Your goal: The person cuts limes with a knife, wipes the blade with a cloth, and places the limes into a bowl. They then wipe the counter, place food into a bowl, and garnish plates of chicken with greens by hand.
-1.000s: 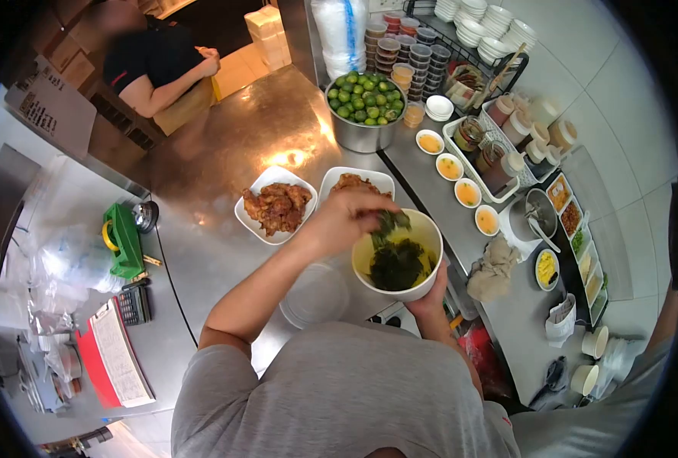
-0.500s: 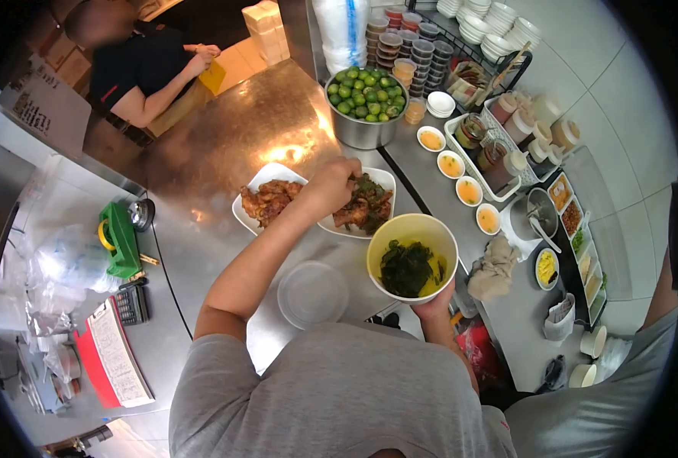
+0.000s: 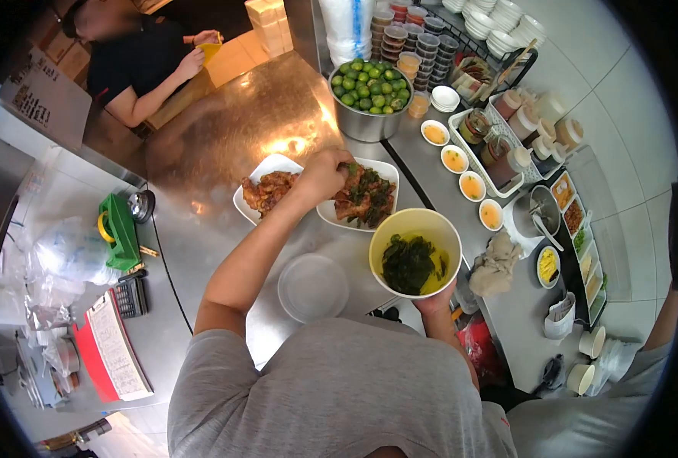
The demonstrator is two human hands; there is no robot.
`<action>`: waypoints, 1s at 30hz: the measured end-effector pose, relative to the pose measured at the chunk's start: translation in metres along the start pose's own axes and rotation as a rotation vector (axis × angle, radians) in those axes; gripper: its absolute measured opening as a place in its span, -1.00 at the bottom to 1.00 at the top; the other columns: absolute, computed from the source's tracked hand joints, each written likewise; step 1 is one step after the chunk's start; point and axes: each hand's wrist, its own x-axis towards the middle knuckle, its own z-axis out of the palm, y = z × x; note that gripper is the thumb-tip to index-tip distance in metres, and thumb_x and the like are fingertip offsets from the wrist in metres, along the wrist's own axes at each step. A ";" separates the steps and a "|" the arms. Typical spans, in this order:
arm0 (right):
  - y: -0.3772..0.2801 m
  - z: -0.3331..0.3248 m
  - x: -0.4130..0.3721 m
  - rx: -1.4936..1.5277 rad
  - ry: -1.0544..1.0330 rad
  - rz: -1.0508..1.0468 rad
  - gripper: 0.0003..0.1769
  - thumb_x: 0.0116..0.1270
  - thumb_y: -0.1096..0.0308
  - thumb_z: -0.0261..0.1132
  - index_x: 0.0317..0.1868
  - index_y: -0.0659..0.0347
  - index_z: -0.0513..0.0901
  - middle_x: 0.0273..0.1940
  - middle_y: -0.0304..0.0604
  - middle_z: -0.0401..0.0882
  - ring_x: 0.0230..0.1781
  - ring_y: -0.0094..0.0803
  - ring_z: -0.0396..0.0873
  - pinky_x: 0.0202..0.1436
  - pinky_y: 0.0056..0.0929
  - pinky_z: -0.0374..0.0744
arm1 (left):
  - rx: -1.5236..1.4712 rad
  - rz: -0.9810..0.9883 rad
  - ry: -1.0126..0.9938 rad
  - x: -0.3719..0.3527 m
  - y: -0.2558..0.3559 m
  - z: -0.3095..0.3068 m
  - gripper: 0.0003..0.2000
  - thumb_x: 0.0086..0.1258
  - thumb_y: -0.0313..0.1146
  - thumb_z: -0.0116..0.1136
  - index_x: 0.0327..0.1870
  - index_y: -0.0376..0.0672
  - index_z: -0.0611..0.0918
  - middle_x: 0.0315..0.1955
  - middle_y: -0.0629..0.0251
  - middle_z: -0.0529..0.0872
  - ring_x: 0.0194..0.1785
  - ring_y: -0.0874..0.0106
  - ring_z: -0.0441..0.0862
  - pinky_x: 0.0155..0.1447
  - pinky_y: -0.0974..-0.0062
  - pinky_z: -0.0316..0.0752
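My left hand is closed in a pinch over the near-left corner of a white dish, with a bit of dark green leaf at its fingertips. Browned meat pieces in that dish are topped with dark green leaves. Beside it, partly behind my wrist, a second white dish bears browned fried meat. My right hand grips a round paper tub from beneath, most of its fingers hidden. Dark leaves lie inside the tub, whose inner wall looks yellowish.
A clear round lid lies on the steel counter. Behind the dishes stands a metal pot of green citrus. Small sauce bowls line the right counter near a crumpled cloth. A person stands across the counter; another's sleeve shows at right.
My left hand has shifted slightly left and back over the dish, uncovering more of the leaves on the meat. The tub stays in my right hand. The person across the counter has raised their hands slightly.
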 end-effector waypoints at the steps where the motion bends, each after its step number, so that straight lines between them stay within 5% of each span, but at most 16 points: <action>1: 0.001 0.001 0.000 0.011 -0.015 0.009 -0.33 0.39 -0.17 -0.14 0.27 0.15 0.39 0.23 -0.02 0.42 0.24 -0.07 0.38 0.33 -0.05 0.34 | -0.064 0.010 0.004 -0.003 0.005 -0.001 -0.82 0.15 -0.64 0.03 -0.24 -0.32 0.61 -0.27 0.18 0.59 -0.24 0.41 0.59 -0.14 0.43 0.50; 3: 0.001 0.007 0.000 0.029 -0.073 0.029 -0.34 0.39 -0.14 -0.13 0.27 0.17 0.39 0.22 -0.01 0.43 0.23 -0.08 0.40 0.32 -0.07 0.35 | -0.198 0.028 0.009 -0.014 0.024 -0.003 -0.81 0.14 -0.65 0.03 -0.23 -0.31 0.60 -0.30 0.21 0.57 -0.25 0.45 0.58 -0.15 0.44 0.49; 8: 0.006 0.027 -0.004 -0.085 -0.061 0.049 -0.42 0.37 -0.04 -0.07 0.20 0.21 0.44 0.18 -0.03 0.47 0.17 -0.16 0.46 0.27 -0.16 0.41 | 0.040 0.528 -0.322 -0.061 0.097 -0.008 -0.72 0.16 -0.56 0.12 -0.07 -0.17 0.58 -0.23 0.21 0.53 -0.11 0.23 0.57 -0.07 0.31 0.51; 10: 0.008 0.036 -0.005 -0.099 -0.022 0.075 -0.46 0.36 -0.01 -0.03 0.15 0.20 0.48 0.15 -0.06 0.50 0.13 -0.21 0.49 0.24 -0.19 0.44 | 0.188 0.378 -0.546 -0.079 0.109 0.013 -0.65 0.15 -0.50 0.15 0.01 -0.10 0.55 -0.11 0.16 0.48 -0.03 0.12 0.53 -0.03 0.24 0.49; 13: 0.013 0.038 -0.003 -0.095 -0.105 0.088 -0.46 0.37 -0.02 -0.03 0.14 0.20 0.48 0.12 -0.07 0.52 0.12 -0.20 0.49 0.23 -0.18 0.44 | 0.301 0.516 -0.622 -0.087 0.096 0.037 -0.65 0.16 -0.49 0.13 0.02 -0.09 0.55 -0.06 0.10 0.44 -0.03 0.10 0.54 -0.02 0.21 0.48; 22: 0.023 0.044 -0.002 -0.113 -0.093 0.198 -0.39 0.39 -0.10 -0.06 0.17 0.22 0.46 0.14 -0.02 0.51 0.14 -0.15 0.48 0.25 -0.16 0.41 | 0.066 0.357 -0.515 -0.093 0.075 0.028 -0.78 0.20 -0.52 0.12 -0.11 -0.16 0.57 -0.24 0.15 0.53 -0.14 0.17 0.58 -0.08 0.27 0.48; 27: 0.026 0.052 -0.002 -0.245 -0.111 0.191 -0.34 0.39 -0.13 -0.09 0.22 0.26 0.42 0.16 0.03 0.48 0.16 -0.10 0.47 0.27 -0.12 0.40 | -0.283 0.297 -0.295 -0.091 0.071 -0.031 -0.80 0.21 -0.58 0.13 -0.14 -0.22 0.60 -0.27 0.29 0.62 -0.29 0.48 0.55 -0.20 0.52 0.47; 30: 0.028 0.051 0.001 -0.198 -0.090 0.215 -0.35 0.39 -0.11 -0.08 0.22 0.26 0.42 0.16 0.03 0.48 0.15 -0.10 0.47 0.27 -0.12 0.40 | -0.502 -0.091 -0.227 -0.097 0.064 -0.075 -0.79 0.20 -0.56 0.15 -0.13 -0.30 0.59 -0.39 0.27 0.59 -0.31 0.53 0.55 -0.19 0.54 0.46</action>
